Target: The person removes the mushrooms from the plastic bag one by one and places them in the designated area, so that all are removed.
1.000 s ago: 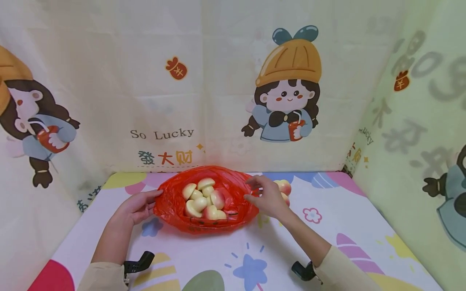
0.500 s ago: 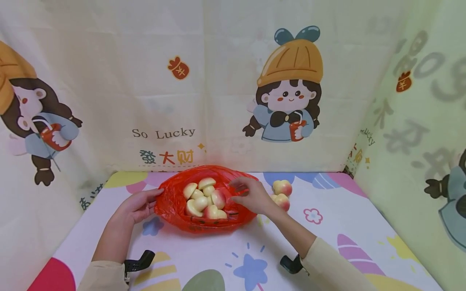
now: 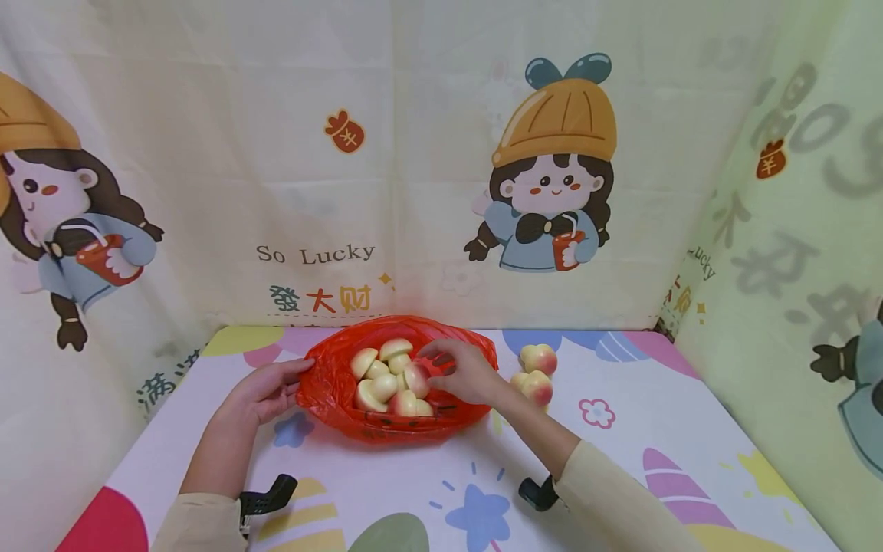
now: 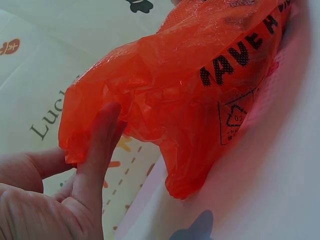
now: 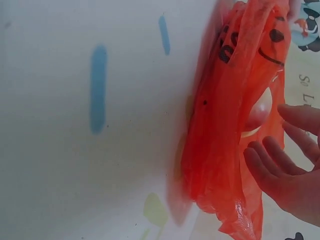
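Observation:
A red plastic bag lies mouth-up at the back of the table, its opening spread wide. Inside are several cream mushroom-shaped pieces and rounded cream pieces with a pink blush, like toy peaches. My left hand pinches the bag's left edge; in the left wrist view the thumb lies against the film. Over the right part of the opening hovers my right hand, fingers loosely bent and apart from the thumb. The right wrist view shows nothing between them, with one pink-blushed piece just beyond the fingertips.
Two pairs of joined-looking cream-and-pink pieces lie on the table right of the bag, close to my right forearm. A patterned cloth hangs upright behind the table, and similar cloths stand at both sides.
My right hand has moved left from the bag's right rim to over the opening, near the contents. The pieces right of the bag are now uncovered. The left hand keeps its hold.

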Available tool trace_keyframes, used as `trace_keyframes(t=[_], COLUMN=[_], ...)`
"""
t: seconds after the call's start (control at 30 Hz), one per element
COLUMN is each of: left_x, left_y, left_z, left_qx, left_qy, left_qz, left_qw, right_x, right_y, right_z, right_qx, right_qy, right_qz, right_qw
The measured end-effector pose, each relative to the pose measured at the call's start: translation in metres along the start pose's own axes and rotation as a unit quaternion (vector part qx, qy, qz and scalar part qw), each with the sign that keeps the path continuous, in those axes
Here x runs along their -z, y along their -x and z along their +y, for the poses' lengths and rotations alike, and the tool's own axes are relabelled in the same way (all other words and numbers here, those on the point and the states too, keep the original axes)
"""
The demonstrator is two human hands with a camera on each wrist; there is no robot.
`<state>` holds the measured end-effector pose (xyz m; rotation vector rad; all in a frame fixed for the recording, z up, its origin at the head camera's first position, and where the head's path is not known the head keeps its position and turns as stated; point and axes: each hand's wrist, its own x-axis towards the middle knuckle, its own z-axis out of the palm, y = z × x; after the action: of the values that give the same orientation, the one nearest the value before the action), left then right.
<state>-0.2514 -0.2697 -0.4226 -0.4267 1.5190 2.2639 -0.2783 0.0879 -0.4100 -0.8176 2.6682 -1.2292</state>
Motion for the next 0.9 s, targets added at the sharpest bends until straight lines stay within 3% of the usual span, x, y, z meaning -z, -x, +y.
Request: trace_keyframes(t=[0.13, 0.9], left_x=[0.000, -0.004], left_y=[-0.001, 0.001], left_z=[0.000, 0.000], left_qx=[-0.003, 0.000], left_qy=[0.001, -0.008], left_qz=[-0.009, 0.004], left_qw=[1.0000, 1.0000], right_x=[-0.003, -0.014], right_y=[-0.003, -0.017], right_z=[0.003, 0.001], right_qx=[0.009, 0.065], right_qy=[0.005, 0.068], right_qz=[-0.009, -0.067], right_qw=[0.9999, 0.9933])
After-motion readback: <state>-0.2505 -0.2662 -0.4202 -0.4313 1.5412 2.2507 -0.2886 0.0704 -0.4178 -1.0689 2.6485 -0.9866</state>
